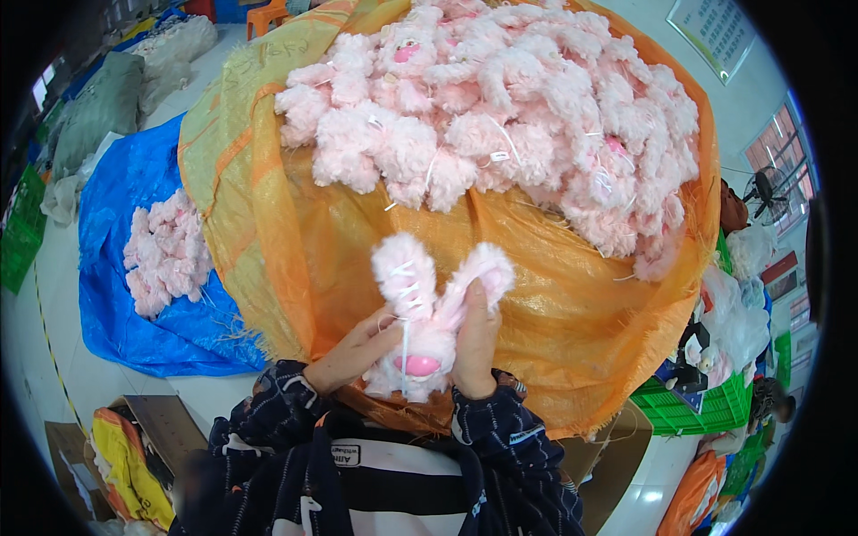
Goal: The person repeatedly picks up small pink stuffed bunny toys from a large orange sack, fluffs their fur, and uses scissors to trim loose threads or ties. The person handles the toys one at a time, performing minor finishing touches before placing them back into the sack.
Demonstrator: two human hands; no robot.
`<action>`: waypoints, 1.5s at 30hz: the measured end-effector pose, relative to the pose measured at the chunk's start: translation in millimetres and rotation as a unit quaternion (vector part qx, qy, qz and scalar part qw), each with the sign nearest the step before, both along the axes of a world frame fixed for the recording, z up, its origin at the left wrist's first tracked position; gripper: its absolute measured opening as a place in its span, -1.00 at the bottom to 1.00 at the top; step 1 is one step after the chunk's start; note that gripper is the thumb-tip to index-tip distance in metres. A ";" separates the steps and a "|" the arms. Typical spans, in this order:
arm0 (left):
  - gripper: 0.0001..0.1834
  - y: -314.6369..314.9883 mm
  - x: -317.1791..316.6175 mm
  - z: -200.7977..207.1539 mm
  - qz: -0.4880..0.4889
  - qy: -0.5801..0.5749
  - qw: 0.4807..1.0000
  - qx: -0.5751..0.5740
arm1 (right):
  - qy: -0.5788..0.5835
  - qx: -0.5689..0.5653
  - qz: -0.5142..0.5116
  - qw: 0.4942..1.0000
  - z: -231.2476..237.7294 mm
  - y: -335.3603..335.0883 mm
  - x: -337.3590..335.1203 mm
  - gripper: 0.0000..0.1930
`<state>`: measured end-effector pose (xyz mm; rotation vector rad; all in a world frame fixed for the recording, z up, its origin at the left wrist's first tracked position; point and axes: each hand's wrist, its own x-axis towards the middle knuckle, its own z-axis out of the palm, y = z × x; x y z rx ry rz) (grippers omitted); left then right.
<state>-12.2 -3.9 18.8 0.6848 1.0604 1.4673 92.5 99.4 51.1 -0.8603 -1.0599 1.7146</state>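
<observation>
Head view, left to right: a smaller heap of pink plush (165, 255) lies on the blue tarp (116, 304); at centre your left hand (357, 350) and right hand (475, 344) close their grip on either side of a pink plush rabbit (427, 313), held against the orange sack (295, 259). It looks light, soft and squashy, so hold the body, not the ears. Its long axis runs upright, ears pointing up.

Hidden and cut-off parts

The pink plush toy (427, 335) was partly covered by both hands; the orange sack (295, 259) ran past the top edge, its bottom behind the sleeves.
</observation>
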 end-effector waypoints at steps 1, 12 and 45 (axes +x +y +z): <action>-0.63 -3.5 0.6 1.5 -0.027 0.015 0.999 0.023 | 0.012 0.000 -0.003 1.000 7.3 2.5 1.9 -0.70; -0.44 -11.5 -1.0 -18.5 -0.134 0.106 0.985 0.002 | -0.039 0.084 0.167 0.982 2.3 14.2 14.3 -0.70; -0.58 -17.1 -14.3 2.7 0.071 0.143 0.986 0.047 | -0.037 0.031 0.220 0.974 -13.1 -5.2 20.2 -0.80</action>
